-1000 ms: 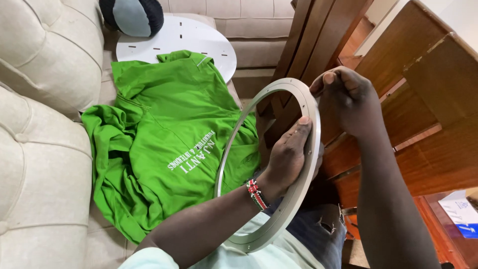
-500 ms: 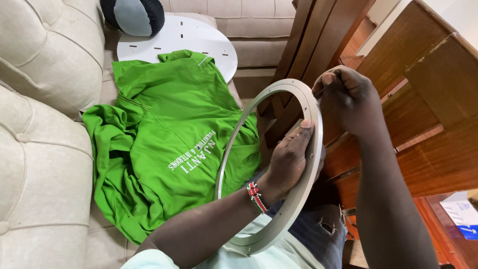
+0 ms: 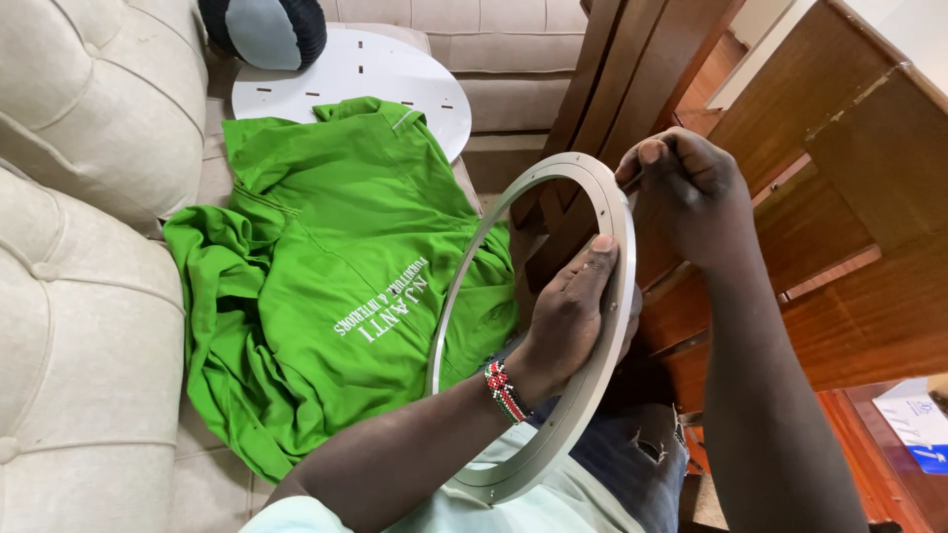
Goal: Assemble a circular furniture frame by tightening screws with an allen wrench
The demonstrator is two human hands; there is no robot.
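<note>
A large flat metal ring stands tilted on my lap. My left hand, with a beaded bracelet at the wrist, reaches through it and grips its right side, thumb lying on the flat face. My right hand is closed at the ring's upper right rim, pinching something small and dark against it; what it pinches is too hidden to name. A green shirt with white lettering lies spread on the beige sofa to the left of the ring.
A white round board with small slots lies on the sofa seat behind the shirt. A dark and grey cushion sits at the top. Dark wooden furniture panels stand close on the right. A white and blue paper lies lower right.
The ring and both hands have barely shifted. My left thumb sits slightly higher on the ring's face.
</note>
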